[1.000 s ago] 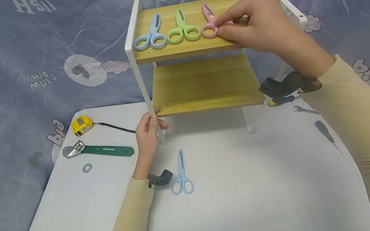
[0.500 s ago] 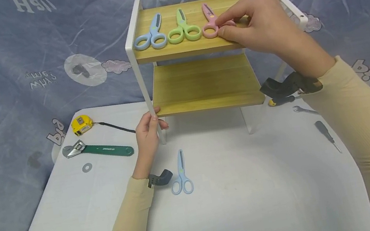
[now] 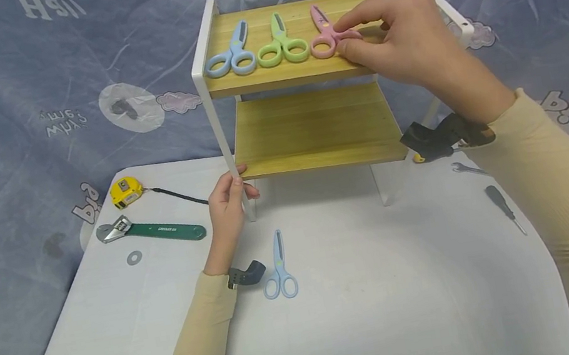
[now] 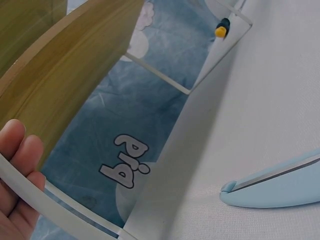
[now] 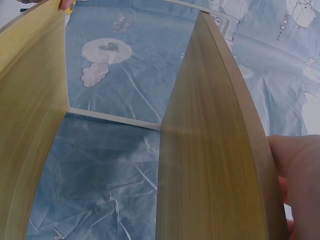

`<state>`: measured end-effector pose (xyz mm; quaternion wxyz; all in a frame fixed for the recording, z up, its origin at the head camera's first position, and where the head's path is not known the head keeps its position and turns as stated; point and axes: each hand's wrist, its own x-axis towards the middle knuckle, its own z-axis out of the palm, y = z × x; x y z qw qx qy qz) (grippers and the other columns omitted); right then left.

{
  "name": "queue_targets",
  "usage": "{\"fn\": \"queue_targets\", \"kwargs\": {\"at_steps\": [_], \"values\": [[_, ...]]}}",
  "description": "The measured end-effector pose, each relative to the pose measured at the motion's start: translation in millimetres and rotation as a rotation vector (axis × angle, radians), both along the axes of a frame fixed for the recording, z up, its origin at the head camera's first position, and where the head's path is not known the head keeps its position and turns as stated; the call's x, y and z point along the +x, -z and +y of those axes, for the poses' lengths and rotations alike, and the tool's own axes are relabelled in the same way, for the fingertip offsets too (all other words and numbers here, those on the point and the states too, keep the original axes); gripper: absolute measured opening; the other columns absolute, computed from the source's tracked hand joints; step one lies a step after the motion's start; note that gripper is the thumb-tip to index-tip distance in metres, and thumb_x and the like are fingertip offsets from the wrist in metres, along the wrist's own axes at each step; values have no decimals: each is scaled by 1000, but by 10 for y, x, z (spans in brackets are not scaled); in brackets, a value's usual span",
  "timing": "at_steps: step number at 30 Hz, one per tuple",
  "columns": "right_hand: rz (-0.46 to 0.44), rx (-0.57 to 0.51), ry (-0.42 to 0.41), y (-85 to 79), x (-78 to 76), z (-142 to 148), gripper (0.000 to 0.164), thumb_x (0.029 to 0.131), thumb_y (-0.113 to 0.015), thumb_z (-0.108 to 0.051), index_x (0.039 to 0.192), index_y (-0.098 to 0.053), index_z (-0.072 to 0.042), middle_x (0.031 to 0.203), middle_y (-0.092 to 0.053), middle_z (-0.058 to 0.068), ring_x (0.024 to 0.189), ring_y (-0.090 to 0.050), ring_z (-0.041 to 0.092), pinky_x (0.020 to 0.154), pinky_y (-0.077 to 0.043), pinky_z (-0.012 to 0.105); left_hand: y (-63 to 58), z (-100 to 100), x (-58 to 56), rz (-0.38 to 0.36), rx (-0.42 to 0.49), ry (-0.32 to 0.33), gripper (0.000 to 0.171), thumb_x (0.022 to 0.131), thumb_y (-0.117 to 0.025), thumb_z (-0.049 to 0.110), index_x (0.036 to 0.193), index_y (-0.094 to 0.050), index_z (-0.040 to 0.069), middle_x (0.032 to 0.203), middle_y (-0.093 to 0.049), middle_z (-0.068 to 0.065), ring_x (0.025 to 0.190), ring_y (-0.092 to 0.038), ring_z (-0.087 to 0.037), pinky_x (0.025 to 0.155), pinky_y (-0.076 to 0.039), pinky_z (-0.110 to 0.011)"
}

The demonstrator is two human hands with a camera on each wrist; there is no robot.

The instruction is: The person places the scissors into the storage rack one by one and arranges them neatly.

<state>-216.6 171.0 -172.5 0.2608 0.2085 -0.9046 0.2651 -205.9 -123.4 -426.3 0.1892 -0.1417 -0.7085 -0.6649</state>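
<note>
Pink scissors (image 3: 323, 40) lie on the upper board of a two-tier shelf (image 3: 302, 80), at the right end of a row with green scissors (image 3: 281, 45) and blue scissors (image 3: 234, 56). My right hand (image 3: 408, 35) is over the pink pair, thumb and index finger parted, with a handle showing between them. In the right wrist view the thumb side of that hand (image 5: 300, 175) is beside the board's edge. My left hand (image 3: 227, 206) holds the shelf's white front left leg near the lower board; its fingers (image 4: 27, 152) bend around the leg in the left wrist view.
Another pair of light blue scissors (image 3: 279, 270) lies on the white table. To the left are a yellow tape measure (image 3: 126, 192), a green-handled adjustable wrench (image 3: 157, 230) and a grey washer (image 3: 133, 258). At right lie a small spanner (image 3: 468, 169) and a screwdriver (image 3: 502, 207).
My right index finger has lifted slightly away from the thumb, so more of the pink scissors shows. The scissors stay in place, and my left hand has not moved.
</note>
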Motion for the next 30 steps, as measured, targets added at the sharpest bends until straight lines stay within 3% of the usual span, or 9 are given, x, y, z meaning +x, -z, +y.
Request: {"fn": "queue_targets", "kwargs": {"at_steps": [4, 9, 12, 16, 20, 25, 30], "values": [[26, -24, -12, 1, -6, -5, 22, 88, -73, -21, 105, -81, -10, 111, -77, 12, 92, -49, -5, 75, -35, 14, 1, -4, 0, 6, 4, 2, 30, 108, -47, 11, 126, -62, -7, 71, -69, -7, 69, -71, -16, 88, -54, -25], [52, -28, -16, 0, -4, -10, 21, 88, -72, -19, 104, -82, -10, 108, -78, 12, 91, -49, -6, 76, -35, 14, -5, -5, 5, 4, 3, 5, 31, 108, -46, 10, 127, -62, -8, 74, -69, -20, 68, -69, -8, 87, -54, -23], [107, -18, -46, 16, -11, 2, 20, 88, -72, -18, 103, -81, -8, 105, -78, 15, 93, -57, 7, 77, -34, 16, 2, -6, 5, 0, 9, 7, 31, 108, -46, 10, 127, -62, -8, 74, -68, -23, 68, -69, -8, 86, -55, -23], [262, 40, -142, 67, -36, 34, 20, 89, -69, -14, 98, -79, 1, 96, -76, 21, 93, -63, 34, 80, -39, 29, 6, -14, 7, -12, -4, -4, 30, 108, -47, 11, 127, -63, -6, 74, -69, -18, 70, -70, -13, 86, -55, -22], [422, 1, -215, 135, -46, 9, 17, 88, -68, -11, 91, -79, 2, 89, -75, 21, 89, -63, 39, 81, -40, 31, -11, -23, 15, -23, -23, -26, 29, 108, -47, 11, 127, -63, -5, 75, -70, -16, 73, -72, -24, 85, -54, -22], [558, -165, -252, 268, 112, -94, 13, 84, -72, -11, 84, -79, 0, 87, -75, 19, 87, -65, 38, 89, -35, 21, -9, -23, 13, -39, -7, -17, 29, 107, -47, 8, 128, -63, -5, 74, -70, -15, 73, -71, -24, 85, -53, -23], [663, -250, -321, 484, 389, -253, 4, 77, -73, -5, 77, -76, -2, 87, -73, 19, 86, -63, 40, 101, -37, 33, -7, -14, 13, -26, -10, -12, 28, 107, -48, 10, 126, -64, -4, 72, -70, -6, 71, -71, -16, 84, -54, -24]]}}
